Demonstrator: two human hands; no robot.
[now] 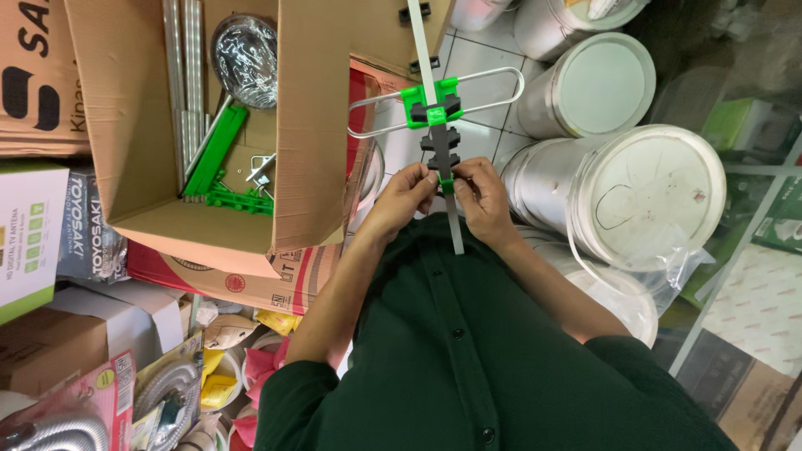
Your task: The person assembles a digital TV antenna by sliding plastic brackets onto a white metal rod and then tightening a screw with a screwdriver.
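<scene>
Held upright-ish in mid-air over a dark green shirt front, carried by nothing else: long flat grey metal antenna boom (454, 230), running from chest level up past the top edge of view. Clipped across upper part: bright green plastic bracket (429, 104) bearing a silvery folded loop element (493, 79) stretched left and right. Just below, black plastic clips (440, 146), lowest pinched between both thumbs.

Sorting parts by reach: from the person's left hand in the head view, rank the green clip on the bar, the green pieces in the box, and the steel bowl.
From the left hand:
1. Green clip, just above.
2. Green pieces, in the box, left.
3. Steel bowl, box's far end.
</scene>
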